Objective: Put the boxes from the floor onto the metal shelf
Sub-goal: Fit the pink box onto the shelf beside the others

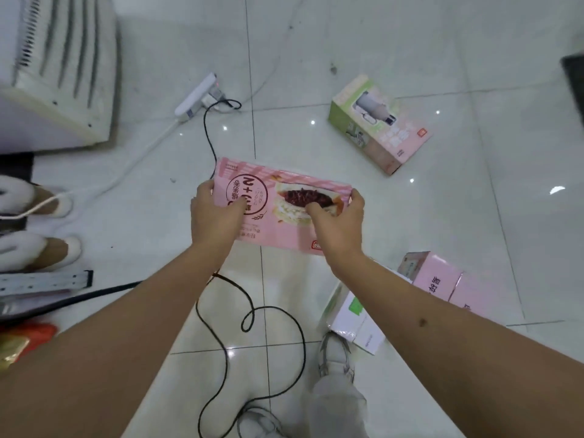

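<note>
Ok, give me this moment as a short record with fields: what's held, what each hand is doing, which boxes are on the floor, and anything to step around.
held: flat pink box, lifted above the tiled floor
left hand: grips the box's left end
right hand: grips the box's right end
boxes on floor: green and pink box farther off to the right; pink box and white box by the right foot
hazard: black cable looped on the floor by the feet
shelf: not clearly in view

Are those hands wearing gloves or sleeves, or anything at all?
No. Both the left hand and the right hand are bare, with no gloves, rings, watch or bracelet in view. Both forearms are uncovered up to the frame edge, so no sleeves show. The right forearm carries one small dark mark.
</note>
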